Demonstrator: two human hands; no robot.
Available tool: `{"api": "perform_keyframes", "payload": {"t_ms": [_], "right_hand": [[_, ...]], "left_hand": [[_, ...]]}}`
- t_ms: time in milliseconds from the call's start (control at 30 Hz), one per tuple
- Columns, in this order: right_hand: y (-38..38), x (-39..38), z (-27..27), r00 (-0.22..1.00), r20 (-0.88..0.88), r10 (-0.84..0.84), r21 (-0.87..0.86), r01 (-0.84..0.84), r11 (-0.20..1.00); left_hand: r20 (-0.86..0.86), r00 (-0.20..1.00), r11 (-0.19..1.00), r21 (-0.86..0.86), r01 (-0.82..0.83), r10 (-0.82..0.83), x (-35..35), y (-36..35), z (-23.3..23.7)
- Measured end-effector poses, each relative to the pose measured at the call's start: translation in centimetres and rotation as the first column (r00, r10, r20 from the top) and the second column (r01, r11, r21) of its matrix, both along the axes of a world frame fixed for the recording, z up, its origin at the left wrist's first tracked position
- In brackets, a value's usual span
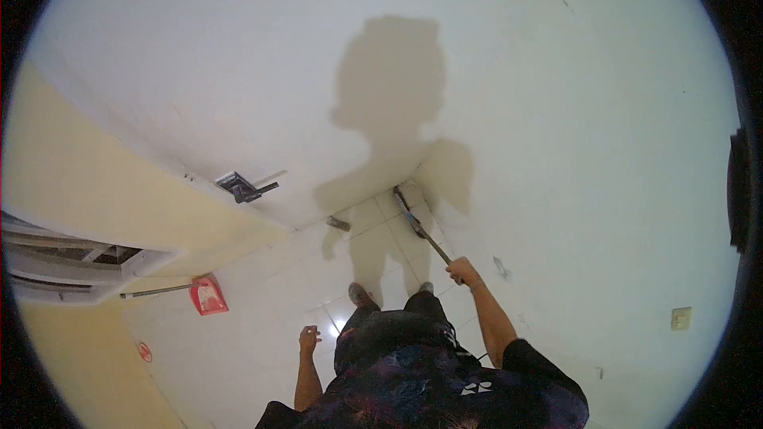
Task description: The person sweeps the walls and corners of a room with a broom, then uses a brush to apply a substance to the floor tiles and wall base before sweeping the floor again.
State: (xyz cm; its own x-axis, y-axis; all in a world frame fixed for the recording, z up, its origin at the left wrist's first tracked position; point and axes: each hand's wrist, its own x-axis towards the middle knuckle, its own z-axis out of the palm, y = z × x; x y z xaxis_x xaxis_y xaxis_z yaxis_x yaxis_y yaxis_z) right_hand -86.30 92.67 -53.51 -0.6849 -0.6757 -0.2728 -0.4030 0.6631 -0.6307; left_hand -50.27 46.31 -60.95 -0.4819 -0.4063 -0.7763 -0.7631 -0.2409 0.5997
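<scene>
Item, one right hand (462, 272): fingers are closing round the upper part of a long broom handle, and the arm is reaching out from a dark short sleeve.

Item, one broom (409, 212): its dark head is resting on the tiled floor (278, 290) near the corner where the walls are meeting, and its stick is slanting back toward the person.

Item, one left hand (309, 339): it is hanging over the floor, well apart from the broom, with its fingers loosely bent and a gap showing between them.

Item, one small dark block (338, 224): it is lying on the floor near the foot of the wall (its exact kind is staying too small to tell).

Item, one red dustpan (209, 295): it is lying to the left, its long handle pointing away from the corner.

Item, one black fixture (238, 187): it is jutting from the pale wall (238, 56).

Item, one light switch (681, 318): it is sitting on the wall at the right.

Item, one shadow (389, 79): it is spreading over the wall and down across the floor, ahead of the two shoes (359, 294).
</scene>
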Motion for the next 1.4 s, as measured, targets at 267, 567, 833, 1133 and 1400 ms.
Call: {"api": "perform_keyframes", "payload": {"t_ms": [267, 567, 833, 1133, 1400], "right_hand": [[-6.2, 1.3, -0.3, 0.929, -0.346, 0.133, 0.504, 0.064, 0.861], [-4.2, 3.2, 4.7, 0.665, 0.117, -0.738, 0.433, 0.634, 0.641], [-8.6, -2.0, 1.9, 0.996, 0.019, -0.087, 0.588, 0.059, 0.807], [-6.0, -0.4, -2.8, 0.971, -0.237, 0.025, 0.511, 0.103, 0.853], [-8.6, 3.0, 6.0, 0.597, 0.131, -0.791, 0.42, 0.689, 0.59]], "left_hand": [[0.018, 1.0, 1.0, -0.006, -0.016, 0.016, -2.5, -2.2, 0.8], [0.03, 1.0, 0.999, 0.04, 0.001, -0.002, -3.5, -2.5, -1.0], [0.004, 0.997, 0.997, -0.004, 0.082, -0.082, -6.2, -3.0, -0.4], [-0.143, 0.989, 0.999, -0.017, 0.046, -0.048, -9.0, -5.2, -1.3], [-0.14, 0.99, 1.0, -0.028, 0.012, -0.016, -9.7, -5.2, 0.1]]}}
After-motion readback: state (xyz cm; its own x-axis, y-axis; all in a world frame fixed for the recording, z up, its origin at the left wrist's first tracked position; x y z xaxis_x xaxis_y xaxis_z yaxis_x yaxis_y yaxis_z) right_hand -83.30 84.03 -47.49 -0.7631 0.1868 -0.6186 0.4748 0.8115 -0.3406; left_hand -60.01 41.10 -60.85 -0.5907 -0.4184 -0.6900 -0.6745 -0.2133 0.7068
